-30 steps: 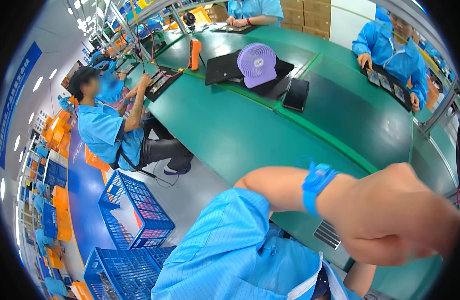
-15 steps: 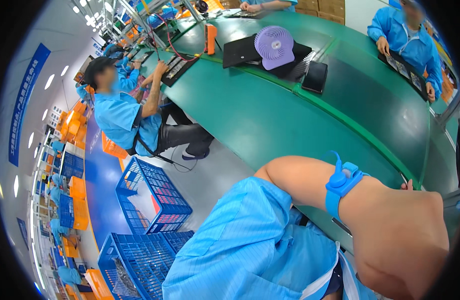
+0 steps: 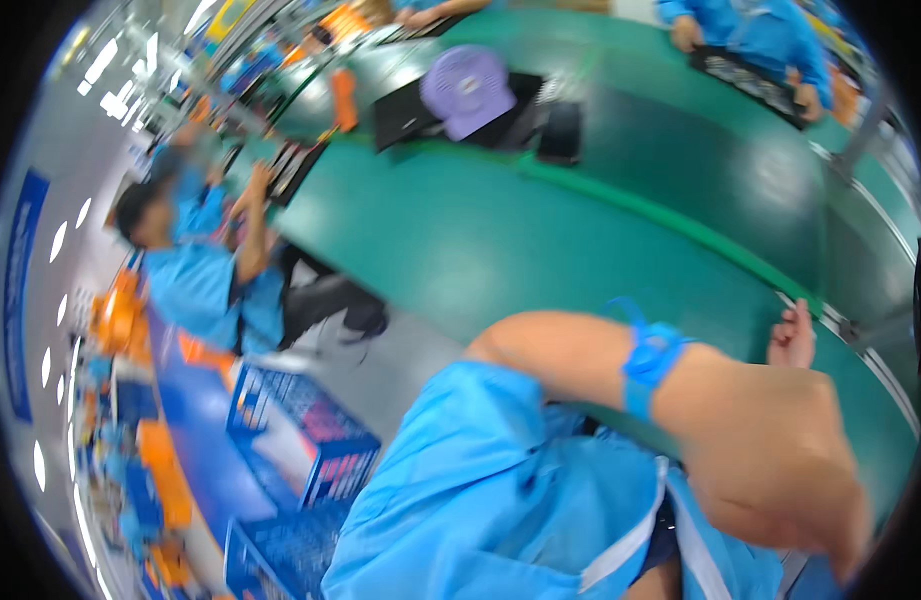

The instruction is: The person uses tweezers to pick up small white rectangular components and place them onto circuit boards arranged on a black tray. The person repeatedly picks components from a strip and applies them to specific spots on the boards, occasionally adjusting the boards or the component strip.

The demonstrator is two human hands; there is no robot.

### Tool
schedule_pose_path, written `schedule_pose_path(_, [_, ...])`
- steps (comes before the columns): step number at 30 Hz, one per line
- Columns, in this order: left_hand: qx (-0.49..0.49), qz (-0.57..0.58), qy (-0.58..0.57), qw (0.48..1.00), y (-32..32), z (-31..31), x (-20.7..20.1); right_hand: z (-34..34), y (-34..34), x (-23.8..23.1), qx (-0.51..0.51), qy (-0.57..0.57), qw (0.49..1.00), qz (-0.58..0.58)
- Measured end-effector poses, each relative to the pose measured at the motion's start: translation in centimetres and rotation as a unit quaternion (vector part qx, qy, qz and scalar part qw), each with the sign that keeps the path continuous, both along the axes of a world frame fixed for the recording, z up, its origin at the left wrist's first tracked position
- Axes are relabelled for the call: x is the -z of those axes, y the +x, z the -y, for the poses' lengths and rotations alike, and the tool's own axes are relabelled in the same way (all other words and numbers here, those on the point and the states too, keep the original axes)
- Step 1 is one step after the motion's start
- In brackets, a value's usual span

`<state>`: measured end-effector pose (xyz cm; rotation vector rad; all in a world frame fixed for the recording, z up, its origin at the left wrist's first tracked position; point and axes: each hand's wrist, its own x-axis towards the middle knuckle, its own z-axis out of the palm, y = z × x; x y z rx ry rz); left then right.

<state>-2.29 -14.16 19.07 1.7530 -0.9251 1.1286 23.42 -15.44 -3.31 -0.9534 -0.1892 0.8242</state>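
My left arm, wearing a blue wrist strap [image 3: 652, 368], reaches across my front to the right. Close to the camera, my left hand [image 3: 765, 450] shows its back and is smeared by motion; its fingers point down to the lower right and cannot be made out. Beyond it, over the right end of the green bench [image 3: 620, 265], my right hand [image 3: 792, 338] shows its fingers raised and a little apart, with nothing visible in them. The left hand and arm hide my right forearm.
A purple fan [image 3: 468, 92] stands on dark sheets beside a black phone-like slab [image 3: 559, 133]. An orange handheld device [image 3: 344, 100] is farther left. Co-workers in blue sit left and across, handling dark trays [image 3: 748, 85]. Blue crates [image 3: 310, 430] stand on the floor at lower left.
The view has turned, so the bench, fan and co-workers sit farther left. My right hand, barely visible before, now shows its fingers beyond my left. My left hand has shifted slightly down and left.
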Motion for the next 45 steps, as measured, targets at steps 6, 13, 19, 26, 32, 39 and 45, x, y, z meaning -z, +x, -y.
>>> schedule_pose_path(6, [-0.181,-0.135,0.169,0.959,1.2,-8.5,10.3,-0.4,-1.5,-1.2,0.047,0.025,0.998,-0.046])
schedule_pose_path(13, [-0.384,-0.281,-0.085,0.876,-0.2,-13.5,21.2,-2.3,-2.3,-1.5,0.075,0.04,0.996,-0.04])
schedule_pose_path(19, [-0.443,-0.315,-0.128,0.829,0.2,-13.9,21.1,-1.1,-2.1,-1.6,0.097,0.028,0.994,-0.042])
schedule_pose_path(26, [-0.59,-0.185,0.184,0.764,2.3,-19.2,19.0,-1.7,-1.6,-2.1,0.102,0.054,0.992,-0.059])
schedule_pose_path(32, [-0.568,-0.269,0.329,0.705,7.2,-25.9,18.1,-1.5,-1.4,-2.9,0.102,0.073,0.989,-0.075])
schedule_pose_path(39, [-0.532,-0.327,0.445,0.642,10.9,-29.2,18.3,-1.2,-1.5,-3.8,0.112,0.081,0.988,-0.073])
schedule_pose_path(45, [-0.576,-0.31,0.509,0.56,14.0,-30.0,18.2,-0.5,-1.0,-3.6,0.104,0.069,0.99,-0.058])
